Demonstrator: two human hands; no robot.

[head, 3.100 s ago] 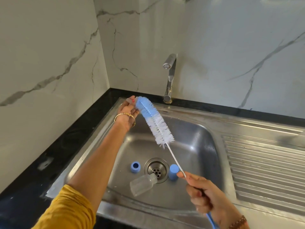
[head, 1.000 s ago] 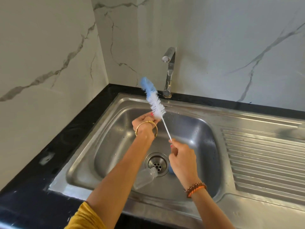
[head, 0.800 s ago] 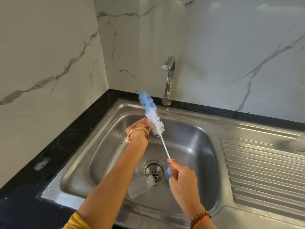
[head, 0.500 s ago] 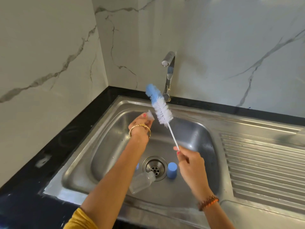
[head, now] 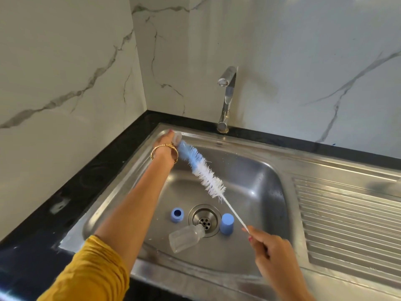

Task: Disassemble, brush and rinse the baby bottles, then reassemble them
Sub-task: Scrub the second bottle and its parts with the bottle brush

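Left hand: we see our left hand stretched out over the far left corner of the sink, its fingers closed round a small clear teat; a gold bangle sits on the wrist.
Right hand: our right hand is low at the near right, thumb and fingers pinching the thin white stem of the brush.
Brush: it slants from the right hand up and to the left across the basin; the white bristles run into a blue tip, and that tip touches the teat and the left hand.
Teat: held above the sink's far left rim, only partly in sight past the fingers; we cannot tell whether the brush tip is inside it.
Bottle: clear, lying on its side on the basin floor, its open neck resting at the edge of the drain.
Ring: blue, with a hole in the middle, standing on the basin floor just left of the drain.
Cap: blue, standing just right of the drain, near the bottle's neck.
Tap: chrome, behind the basin against the marble wall; we see no water running.
Sleeve: yellow, on our left arm at the bottom.
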